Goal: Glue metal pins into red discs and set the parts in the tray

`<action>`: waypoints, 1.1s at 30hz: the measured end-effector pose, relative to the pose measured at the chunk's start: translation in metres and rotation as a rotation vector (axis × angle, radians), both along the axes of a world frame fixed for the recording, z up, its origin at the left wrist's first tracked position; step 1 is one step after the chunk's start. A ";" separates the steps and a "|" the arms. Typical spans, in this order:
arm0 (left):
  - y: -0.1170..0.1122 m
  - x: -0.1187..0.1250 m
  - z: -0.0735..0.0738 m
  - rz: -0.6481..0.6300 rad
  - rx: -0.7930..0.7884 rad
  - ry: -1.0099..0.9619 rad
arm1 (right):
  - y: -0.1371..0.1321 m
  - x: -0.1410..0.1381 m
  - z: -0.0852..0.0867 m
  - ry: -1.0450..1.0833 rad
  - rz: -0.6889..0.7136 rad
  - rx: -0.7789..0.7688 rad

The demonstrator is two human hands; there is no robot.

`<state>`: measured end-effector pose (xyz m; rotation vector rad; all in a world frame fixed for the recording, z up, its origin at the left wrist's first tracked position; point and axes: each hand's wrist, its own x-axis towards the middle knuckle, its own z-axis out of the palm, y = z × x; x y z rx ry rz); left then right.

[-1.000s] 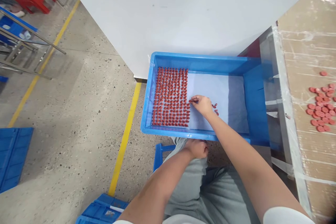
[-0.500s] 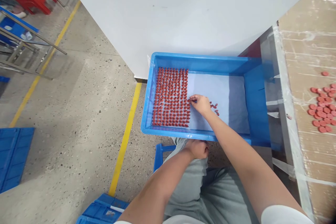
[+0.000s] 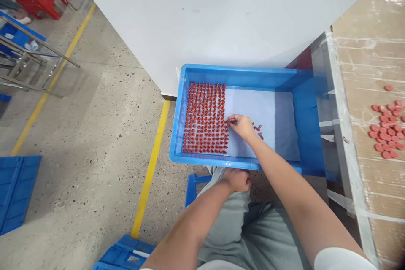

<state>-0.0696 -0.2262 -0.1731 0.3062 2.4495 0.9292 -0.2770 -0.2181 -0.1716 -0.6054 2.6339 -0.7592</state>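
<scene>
While the right hand (image 3: 242,126) works the edge of the red grid (image 3: 205,118), what are its fingers (image 3: 232,120) doing?

Pinched together; whether on a part, I can't tell.

And the left hand (image 3: 237,180)?

Curled on the trousers (image 3: 228,219). Open sheet (image 3: 262,109) runs rightward to the tub wall (image 3: 308,126); the next spot calls for tight placing along that edge.

A white wall (image 3: 190,21) meets a speckled concrete floor (image 3: 88,135) with yellow lines (image 3: 151,164), a red metal stand (image 3: 41,2) beyond.

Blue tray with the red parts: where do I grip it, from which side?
Grip the blue plastic tray by its left rim, coming from the left: that end stands free over the floor, while the far rim sits by the white panel.
</scene>
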 end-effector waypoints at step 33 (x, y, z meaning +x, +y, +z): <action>0.002 0.001 -0.005 0.007 0.018 -0.029 | 0.023 -0.009 0.019 -0.096 -0.020 0.379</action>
